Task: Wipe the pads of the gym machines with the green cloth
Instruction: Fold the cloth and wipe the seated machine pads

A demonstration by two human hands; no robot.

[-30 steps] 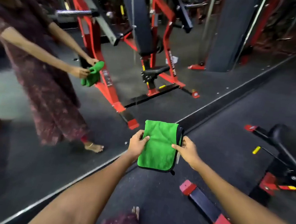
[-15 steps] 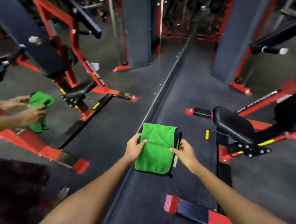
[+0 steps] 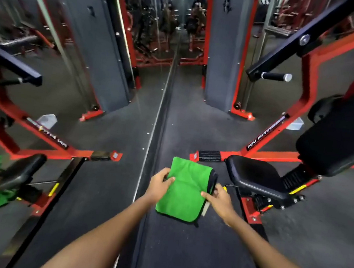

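A folded green cloth (image 3: 186, 188) with a dark edge hangs in front of me, held out over the floor. My left hand (image 3: 159, 185) pinches its left edge and my right hand (image 3: 219, 199) pinches its right edge. Just right of the cloth sits the black seat pad (image 3: 256, 176) of a red gym machine. Its black back pad (image 3: 340, 138) rises at the far right.
A wall mirror (image 3: 70, 110) fills the left side and reflects the machine, my hands and the cloth. Its base rail (image 3: 149, 146) runs up the floor's middle. A grey column (image 3: 225, 52) stands ahead, and a red frame foot (image 3: 208, 155) lies near the cloth.
My view has swung right, bringing the seat pad close beside the cloth. Both hands still hold the cloth the same way. The reflected person has slid out to the left edge.
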